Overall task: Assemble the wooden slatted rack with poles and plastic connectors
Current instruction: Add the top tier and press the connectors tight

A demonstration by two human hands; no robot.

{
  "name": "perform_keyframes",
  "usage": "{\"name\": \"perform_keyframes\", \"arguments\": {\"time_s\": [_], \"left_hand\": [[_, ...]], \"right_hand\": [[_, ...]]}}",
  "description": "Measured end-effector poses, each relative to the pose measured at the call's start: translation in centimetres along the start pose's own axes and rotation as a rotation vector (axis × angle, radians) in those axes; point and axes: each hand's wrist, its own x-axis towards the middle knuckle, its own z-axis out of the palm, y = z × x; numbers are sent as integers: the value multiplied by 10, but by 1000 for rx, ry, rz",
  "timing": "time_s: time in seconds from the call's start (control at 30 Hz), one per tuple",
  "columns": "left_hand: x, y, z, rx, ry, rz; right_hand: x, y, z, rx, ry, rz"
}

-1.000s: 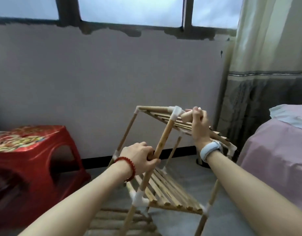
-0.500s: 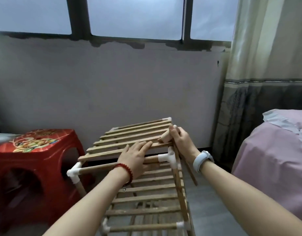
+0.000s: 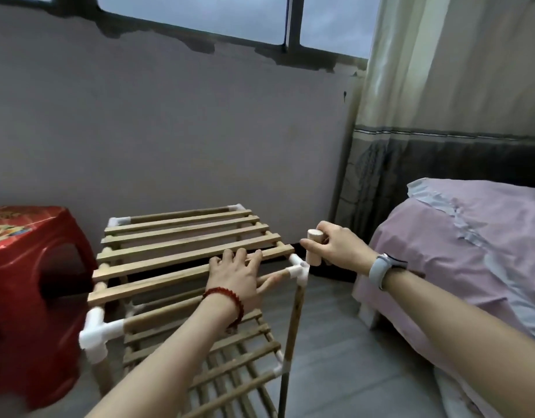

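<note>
Rack [image 3: 187, 245] of wooden slats stands upright on the floor [image 3: 326, 342] at the centre, its top shelf level and a lower shelf showing beneath at 6 o'clock. White plastic connectors cap the corners: one at the near left [image 3: 95, 330], one at the near right [image 3: 299, 268], and two smaller ones at the far corners toward 12 o'clock. A thin pole [image 3: 292, 333] drops from the near right connector to the lower shelf.

Left hand [image 3: 237, 274] lies flat on the front slats and front rail of the top shelf, fingers straight and spread, grasping nothing; a red bead bracelet circles its wrist. Right hand [image 3: 335, 247], at 3 o'clock of the rack, has its fingers curled round a short wooden peg [image 3: 314, 247], held upright just beside and above the near right connector; whether the peg touches the connector cannot be told. A pale band sits on that wrist.

Red plastic stool [image 3: 31, 291] stands at 9 o'clock, touching or just beside the rack. Bed [image 3: 471, 236] with a pink cover lies at 3 o'clock, a curtain [image 3: 441, 86] behind it.
</note>
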Motion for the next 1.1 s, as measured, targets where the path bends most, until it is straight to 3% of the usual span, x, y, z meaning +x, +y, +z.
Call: {"name": "perform_keyframes", "arguments": {"time_s": [0.07, 0.17, 0.3, 0.33, 0.43, 0.47, 0.53, 0.63, 0.67, 0.7, 0.8, 0.83, 1.0, 1.1], "left_hand": [[-2, 1, 1, -10, 9, 7], [-2, -1, 5, -26, 17, 14], [-4, 2, 9, -40, 64, -3], [-5, 2, 9, -34, 60, -3], [-8, 3, 11, -14, 64, -5], [-6, 3, 10, -14, 85, -11], [-4, 3, 8, -15, 91, -14], [-5, 4, 7, -18, 85, -11], [-6, 5, 7, -26, 82, -13], [-5, 5, 6, -26, 74, -15], [-8, 3, 7, -40, 37, -21], [-9, 2, 7, -41, 38, -19], [-7, 5, 4, -60, 11, -22], [-10, 1, -4, -113, -51, 11]], "right_hand": [[3, -12, -12, -49, 64, -25], [21, -45, -51, 77, 256, -119], [18, -55, -43, 73, 744, -206], [5, -44, -21, -29, 700, -143], [-37, -11, 38, -315, 160, 49], [-32, -5, 31, -358, 132, 36], [-9, -7, -6, -243, 315, 8], [9, -27, -48, 154, 879, -131], [6, -28, -41, 181, 981, -148], [0, -27, -24, 109, 928, -127], [-32, -12, 37, -208, 133, 18], [-32, -5, 37, -233, 72, 15], [1, -15, -30, 118, 370, -92], [-4, -28, -10, 239, 312, -161]]}}
